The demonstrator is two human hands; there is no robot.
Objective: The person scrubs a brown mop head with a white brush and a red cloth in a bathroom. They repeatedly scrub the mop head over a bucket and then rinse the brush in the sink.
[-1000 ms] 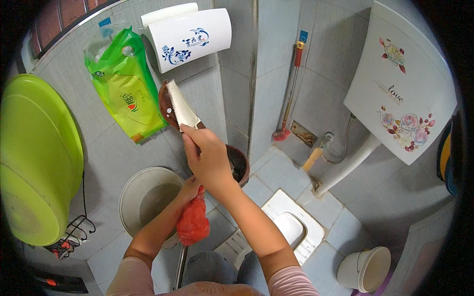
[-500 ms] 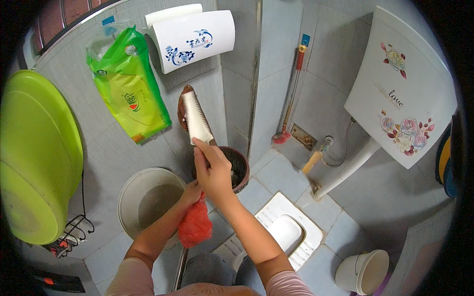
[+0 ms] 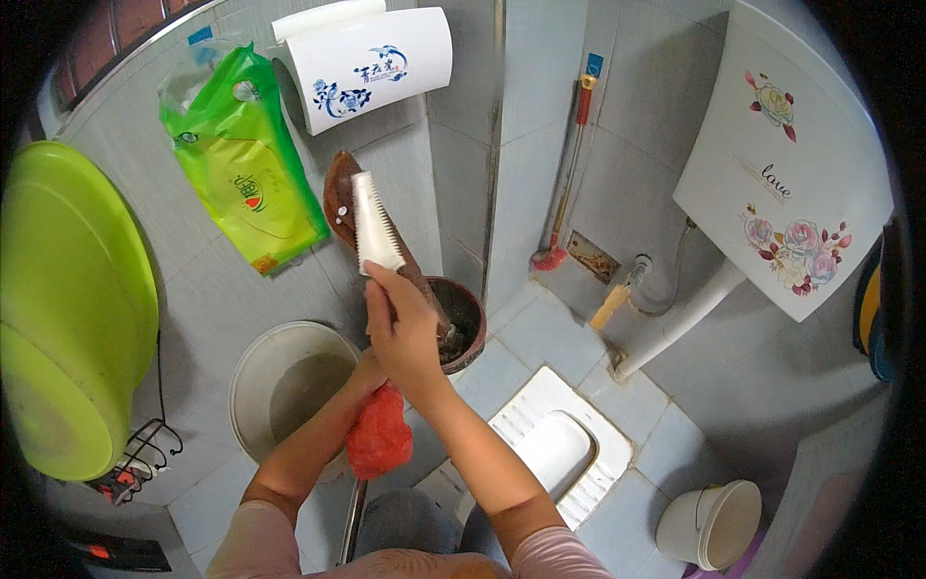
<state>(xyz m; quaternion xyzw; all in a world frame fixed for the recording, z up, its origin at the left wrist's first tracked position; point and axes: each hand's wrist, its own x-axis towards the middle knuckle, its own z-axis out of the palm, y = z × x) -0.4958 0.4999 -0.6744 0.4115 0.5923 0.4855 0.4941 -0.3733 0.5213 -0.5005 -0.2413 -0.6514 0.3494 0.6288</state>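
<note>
In my right hand (image 3: 405, 333) is a white, tapered tool with a toothed edge (image 3: 374, 227), its broad end pinched in my closed fingers. The tool points up and away, over a long brown piece (image 3: 340, 198) with small white spots on it, which slants down into a dark red-brown pot (image 3: 471, 323). My left hand (image 3: 367, 372) is tucked below and behind the right one, its fingers mostly hidden. A crumpled red plastic bag (image 3: 379, 439) hangs gathered at that hand. Under the bag a metal pole (image 3: 353, 526) runs toward my legs.
A pale bucket (image 3: 253, 359) with murky contents stands left of my hands. A squat toilet (image 3: 603, 473) is in the floor at right, with a small white bucket (image 3: 680, 531) beyond. On the walls are a green basin (image 3: 72, 309), a tissue pack (image 3: 256, 183), a white holder (image 3: 381, 72) and a cistern (image 3: 781, 154).
My hands have shifted slightly left and up with the toothed tool. The tool now sits farther right over the brown piece, baring its spotted upper end. The view has tilted a little.
</note>
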